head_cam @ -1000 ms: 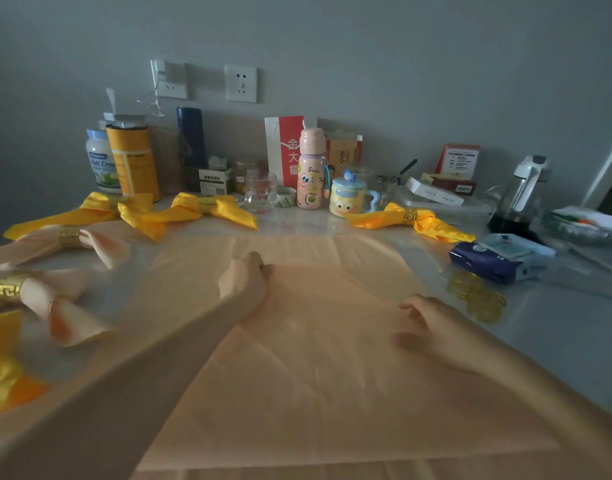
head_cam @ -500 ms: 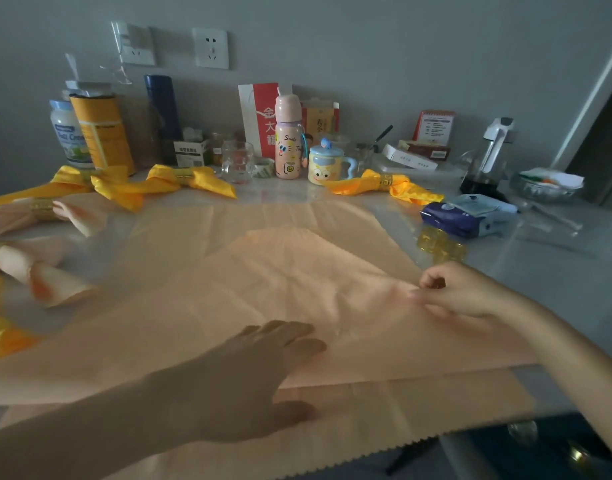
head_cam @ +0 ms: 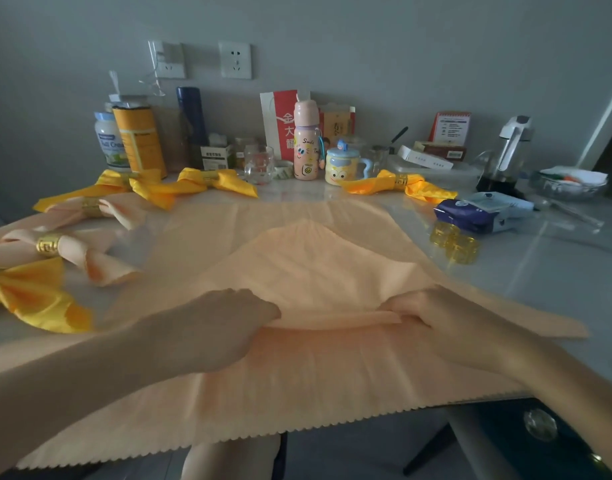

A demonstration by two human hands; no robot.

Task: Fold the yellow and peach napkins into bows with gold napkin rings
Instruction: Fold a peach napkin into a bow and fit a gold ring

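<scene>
Left hand: my left hand (head_cam: 225,327), lower centre, has its fingers curled and pinches a raised fold of the napkin.
Right hand: my right hand (head_cam: 446,323), lower right of centre, grips the other end of the same fold with curled fingers.
Napkin: one large peach cloth napkin (head_cam: 315,271) lies spread in the middle of the glossy white table (head_cam: 540,271). Its zigzag near edge hangs over the front.
Peach bows: two peach bows (head_cam: 90,207), each in a gold ring, at middle left.
Yellow bows: four yellow satin bows (head_cam: 200,181). Two are upper left, one upper right of centre, one at the lower left edge.
Rings: loose gold napkin rings (head_cam: 453,242) in a small heap, right of the napkin. I cannot count them surely.
Back row: one pink drinking bottle (head_cam: 306,147), one yellow cartoon mug (head_cam: 342,166), one clear glass cup (head_cam: 259,164), one purple packet (head_cam: 471,216).
</scene>
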